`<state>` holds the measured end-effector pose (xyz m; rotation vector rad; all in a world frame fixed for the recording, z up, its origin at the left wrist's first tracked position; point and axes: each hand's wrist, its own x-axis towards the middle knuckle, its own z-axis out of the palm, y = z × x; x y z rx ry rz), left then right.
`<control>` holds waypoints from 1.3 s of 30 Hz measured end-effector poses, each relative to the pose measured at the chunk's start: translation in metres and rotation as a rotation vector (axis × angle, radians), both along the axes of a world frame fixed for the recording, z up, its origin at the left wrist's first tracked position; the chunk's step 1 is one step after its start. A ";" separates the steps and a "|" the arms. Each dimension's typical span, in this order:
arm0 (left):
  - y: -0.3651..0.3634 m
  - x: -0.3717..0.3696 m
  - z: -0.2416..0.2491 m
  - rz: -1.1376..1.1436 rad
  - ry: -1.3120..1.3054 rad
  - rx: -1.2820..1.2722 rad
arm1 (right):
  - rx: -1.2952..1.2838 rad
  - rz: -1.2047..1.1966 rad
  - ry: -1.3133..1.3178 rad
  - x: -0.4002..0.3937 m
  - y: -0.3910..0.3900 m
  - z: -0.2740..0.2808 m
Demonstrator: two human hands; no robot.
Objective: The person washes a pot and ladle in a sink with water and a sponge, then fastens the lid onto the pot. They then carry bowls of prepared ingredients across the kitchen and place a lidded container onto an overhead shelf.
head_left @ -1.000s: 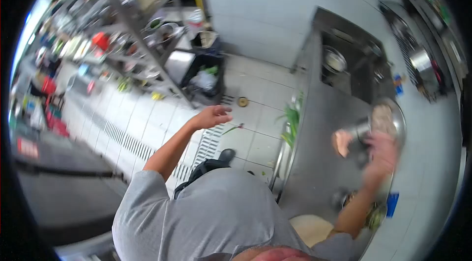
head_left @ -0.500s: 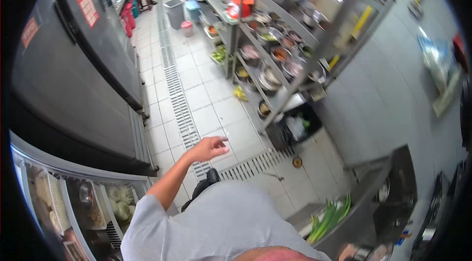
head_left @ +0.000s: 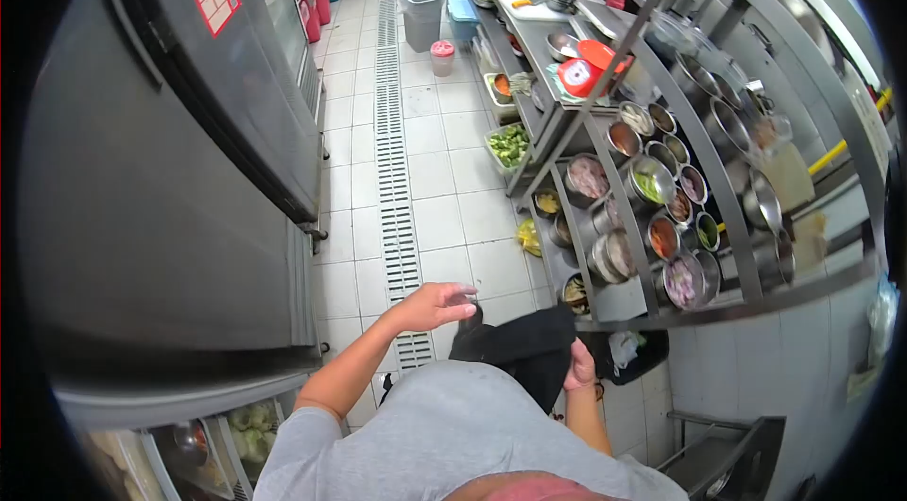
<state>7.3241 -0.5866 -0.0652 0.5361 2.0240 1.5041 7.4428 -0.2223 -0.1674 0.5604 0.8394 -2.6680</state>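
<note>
My left hand [head_left: 435,305] hangs in front of my body above the floor drain, fingers slightly bent and thumb apart, with nothing in it. My right hand [head_left: 581,366] is low on the other side, beside my black trouser leg [head_left: 524,345]. Its fingers look loosely bent and partly turned from view; I see nothing held. Close to it stands a black bin [head_left: 642,359] with a pale plastic bag inside.
A tall steel refrigerator [head_left: 208,199] lines the left. Steel shelving [head_left: 605,317] on the right carries several bowls of ingredients. A grated drain [head_left: 395,189] runs along the tiled aisle. Further off are a grey bin [head_left: 421,19] and a lidded pink-topped tub [head_left: 442,57].
My view has swung right and moved forward along the aisle, with the shelving nearer. The right hand now shows beside my leg; the green onions have left view.
</note>
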 end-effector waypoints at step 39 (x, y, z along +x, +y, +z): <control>-0.390 -0.978 -0.043 0.270 -0.948 0.908 | 1.176 0.683 1.553 -1.163 -0.580 0.103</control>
